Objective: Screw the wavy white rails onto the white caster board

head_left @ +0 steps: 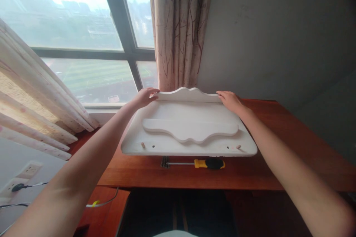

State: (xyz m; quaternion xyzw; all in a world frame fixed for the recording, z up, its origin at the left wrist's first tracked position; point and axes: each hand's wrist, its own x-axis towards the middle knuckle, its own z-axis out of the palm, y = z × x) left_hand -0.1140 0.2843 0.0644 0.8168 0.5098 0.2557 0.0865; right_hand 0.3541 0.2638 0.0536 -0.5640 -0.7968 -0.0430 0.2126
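A white board (pixel 191 113) lies flat on the desk, with a wavy-edged white panel (pixel 186 95) standing upright along its far edge. My left hand (pixel 147 96) grips the left end of that upright panel, and my right hand (pixel 229 100) grips its right end. Between my arms, a second wavy-edged panel (pixel 191 129) rests loose on the board. Two wooden dowels, a left one (pixel 142 145) and a right one (pixel 238 147), stick up near the board's front edge, each beside a small dark hole. The undersides of both hands are partly hidden.
A yellow and black screwdriver (pixel 210 163) lies in front of the board, its tip by several dark screws (pixel 164 162). The reddish wooden desk (pixel 300 148) meets a grey wall. A curtain (pixel 180 26) hangs behind; a power socket (pixel 29 170) with a plug is at left.
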